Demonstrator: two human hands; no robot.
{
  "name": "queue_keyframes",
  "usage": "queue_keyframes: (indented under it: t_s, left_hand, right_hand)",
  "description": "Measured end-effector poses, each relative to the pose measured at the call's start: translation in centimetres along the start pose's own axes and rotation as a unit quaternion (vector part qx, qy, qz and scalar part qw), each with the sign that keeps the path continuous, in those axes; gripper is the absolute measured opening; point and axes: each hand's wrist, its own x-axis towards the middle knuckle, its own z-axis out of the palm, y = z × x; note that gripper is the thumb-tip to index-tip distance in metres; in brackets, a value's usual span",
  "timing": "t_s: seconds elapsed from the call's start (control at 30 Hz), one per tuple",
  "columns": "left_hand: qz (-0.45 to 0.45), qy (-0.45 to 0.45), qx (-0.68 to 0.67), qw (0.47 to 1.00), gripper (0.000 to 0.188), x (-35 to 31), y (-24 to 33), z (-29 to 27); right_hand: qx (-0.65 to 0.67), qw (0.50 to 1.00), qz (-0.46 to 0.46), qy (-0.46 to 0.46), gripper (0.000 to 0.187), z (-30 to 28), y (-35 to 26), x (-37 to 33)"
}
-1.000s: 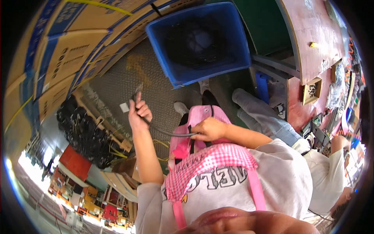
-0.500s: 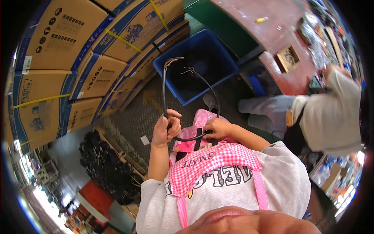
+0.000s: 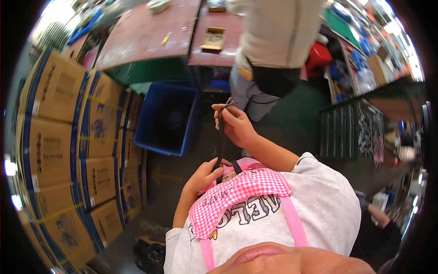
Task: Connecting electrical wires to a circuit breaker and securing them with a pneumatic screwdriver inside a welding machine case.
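A black cable (image 3: pixel 221 142) runs upright in front of my apron, with thin bare-looking wire ends at its top. My right hand (image 3: pixel 237 127) is raised and pinches the cable close to those wire ends. Lower down, against the pink checked apron (image 3: pixel 237 187), my left hand (image 3: pixel 203 177) is closed around the cable's lower part. The rest of the cable is hidden behind that hand and the apron.
A blue plastic bin (image 3: pixel 142 132) stands ahead to the left, beside stacked cardboard boxes (image 3: pixel 52 146). Reddish tables (image 3: pixel 146 32) are ahead, one bearing a small box of parts (image 3: pixel 213 39). Another person (image 3: pixel 278 39) stands close in front. A wire crate (image 3: pixel 340 134) sits to the right.
The view has swung to the right. My right hand has gone from the apron up to the wire ends, while my left hand has lowered to the apron. The cable's loop is gone from sight.
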Motion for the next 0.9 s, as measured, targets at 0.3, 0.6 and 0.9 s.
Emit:
queue_keyframes:
  t_s: [0.3, 0.6, 0.9]
  left_hand:
    - [0.034, -0.096, -0.249, 0.963, 0.04, 14.0, 3.2, 12.4]
    - [0.153, -0.178, -0.271, 0.933, 0.033, 30.4, 11.4, 28.3]
    - [0.328, -0.269, -0.388, 0.818, 0.032, 41.6, 22.8, 27.7]
  right_hand:
    - [-0.323, 0.905, -0.256, 0.106, 0.018, -9.0, -13.5, -11.3]
    - [-0.292, 0.939, -0.18, -0.008, 0.052, -24.3, -25.1, -21.4]
    - [-0.243, 0.883, -0.003, 0.402, 0.048, -42.5, -24.6, -22.8]
